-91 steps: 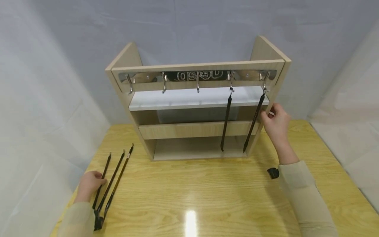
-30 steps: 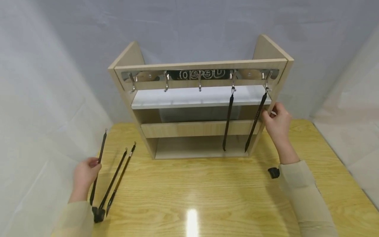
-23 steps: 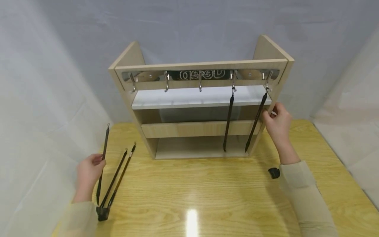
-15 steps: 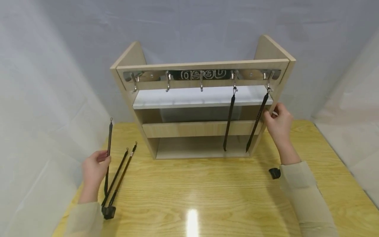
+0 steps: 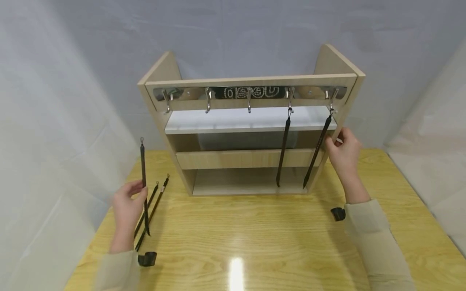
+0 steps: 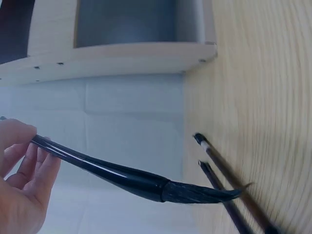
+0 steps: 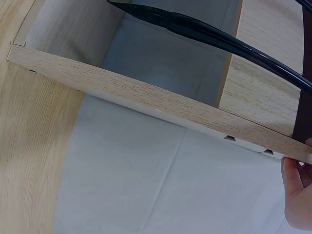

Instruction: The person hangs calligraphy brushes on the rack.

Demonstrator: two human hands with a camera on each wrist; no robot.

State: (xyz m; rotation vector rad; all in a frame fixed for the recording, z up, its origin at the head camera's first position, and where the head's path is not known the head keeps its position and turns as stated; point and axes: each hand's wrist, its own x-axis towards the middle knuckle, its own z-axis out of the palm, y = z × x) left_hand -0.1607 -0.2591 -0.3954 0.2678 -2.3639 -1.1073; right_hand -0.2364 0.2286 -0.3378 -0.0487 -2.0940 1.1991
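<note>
My left hand [image 5: 125, 204] pinches a slim black calligraphy brush [image 5: 144, 184] upright above the glossy yellow wood-grain surface [image 5: 255, 238]; my right hand [image 5: 344, 151] grips the pale wooden hook rack [image 5: 247, 121], grey walls behind.

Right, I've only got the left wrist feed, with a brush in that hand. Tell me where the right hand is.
Observer: The right hand is up at the right side of the shelf unit, fingertips by the far-right brush. I cannot tell whether it pinches it.
Operator: Count the hung brushes.
Observer: Two: that one and the fourth-hook brush.
Operator: Report the free hooks.
Observer: The three bare hooks are all on the left of the rail.
</note>
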